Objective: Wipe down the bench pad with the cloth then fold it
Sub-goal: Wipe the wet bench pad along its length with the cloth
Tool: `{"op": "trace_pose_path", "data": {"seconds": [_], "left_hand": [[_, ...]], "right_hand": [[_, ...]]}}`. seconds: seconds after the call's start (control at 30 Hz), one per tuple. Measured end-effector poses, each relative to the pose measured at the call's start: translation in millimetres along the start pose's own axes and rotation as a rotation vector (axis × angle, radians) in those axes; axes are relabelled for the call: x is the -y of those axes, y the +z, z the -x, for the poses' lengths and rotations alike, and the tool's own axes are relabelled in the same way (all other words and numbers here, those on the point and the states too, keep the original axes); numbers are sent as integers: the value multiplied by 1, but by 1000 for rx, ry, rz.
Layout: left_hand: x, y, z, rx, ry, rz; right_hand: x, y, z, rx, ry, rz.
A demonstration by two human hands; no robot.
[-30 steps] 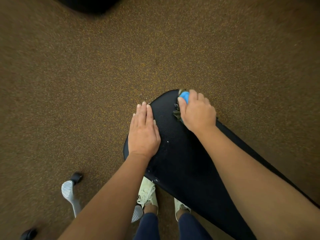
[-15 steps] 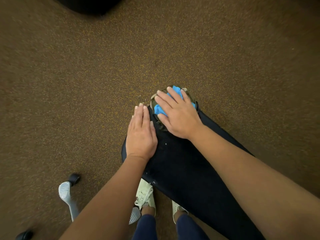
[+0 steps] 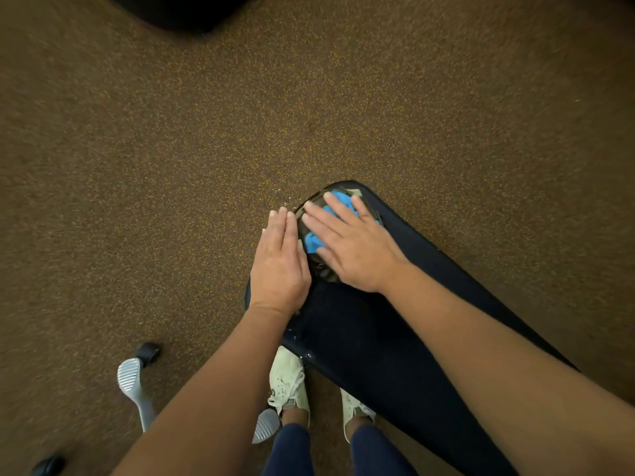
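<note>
The black bench pad [image 3: 371, 341] runs from the lower right up to a rounded end near the middle of the view. A bunched cloth [image 3: 314, 240], blue with dark olive parts, lies on that rounded end. My right hand [image 3: 350, 245] presses flat on the cloth with straight, spread fingers. My left hand [image 3: 280, 262] rests flat on the pad's left edge, fingers straight and together, right beside the cloth. A few small white specks sit on the pad near its lower left edge.
Brown speckled floor [image 3: 171, 166] surrounds the pad. Grey metal bench feet [image 3: 132, 383] with black wheels [image 3: 148, 352] stand at the lower left. My pale shoes [image 3: 288, 383] are under the pad's edge. A dark object [image 3: 185, 8] sits at the top.
My right hand went from gripping the cloth at the pad's far end to pressing it flat, sliding it left toward my left hand. The left hand has barely shifted.
</note>
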State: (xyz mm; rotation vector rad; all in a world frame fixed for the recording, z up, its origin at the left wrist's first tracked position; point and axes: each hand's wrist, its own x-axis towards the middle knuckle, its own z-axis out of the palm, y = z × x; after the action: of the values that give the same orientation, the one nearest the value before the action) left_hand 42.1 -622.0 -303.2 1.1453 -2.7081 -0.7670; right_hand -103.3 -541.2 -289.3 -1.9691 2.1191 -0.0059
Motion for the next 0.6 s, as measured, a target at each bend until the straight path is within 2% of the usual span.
{"op": "trace_pose_path", "data": {"seconds": [0.03, 0.17, 0.23, 0.33, 0.4, 0.43, 0.57, 0.6], "left_hand": [[1, 1, 2, -1, -10, 0], [1, 0, 5, -34, -58, 64], [2, -3, 5, -42, -83, 148], [3, -8, 5, -64, -108, 238], [2, -10, 5, -74, -116, 263], [2, -11, 5, -74, -122, 271], [1, -10, 4, -82, -141, 278], [1, -9, 4, -85, -136, 278]], "right_hand": [[-4, -1, -3, -6, 31, 14], [17, -5, -36, -66, 385, -28], [35, -2, -37, -37, 336, -23], [31, 0, -9, 2, 17, -26], [10, 3, 4, 14, -118, 3], [0, 3, 5, 10, -110, 25], [17, -1, -21, -48, 239, 6], [28, 0, -27, -45, 269, -7]]}}
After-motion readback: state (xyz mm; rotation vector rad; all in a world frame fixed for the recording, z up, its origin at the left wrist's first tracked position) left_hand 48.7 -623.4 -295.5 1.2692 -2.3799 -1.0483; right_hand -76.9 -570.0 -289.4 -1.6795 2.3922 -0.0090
